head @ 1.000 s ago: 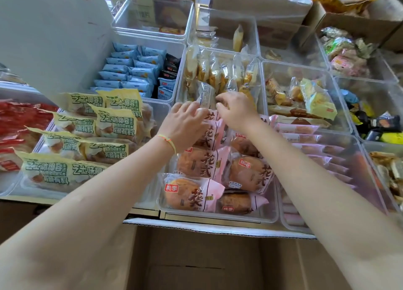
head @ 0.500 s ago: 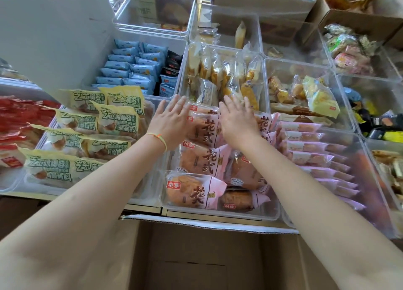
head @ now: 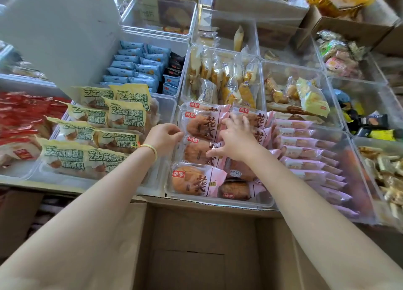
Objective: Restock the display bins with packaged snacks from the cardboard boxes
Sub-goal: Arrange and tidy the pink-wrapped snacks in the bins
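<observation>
Both my hands are over the clear bin [head: 220, 199] of pink-wrapped bread packs [head: 197, 181], which sits at the front edge of the display, just above the open cardboard box [head: 196, 246]. My left hand [head: 162, 138] is at the bin's left side with its fingers curled in toward a pack's edge; I cannot tell whether they actually pinch the wrapper. My right hand [head: 236, 138] lies spread on the packs in the middle, fingers apart and pressing down, thumb against a pack below. To the left is a bin of green-and-yellow packs [head: 109, 123], to the right a bin of slim pink packs [head: 305, 150], and behind are blue packs [head: 137, 68].
</observation>
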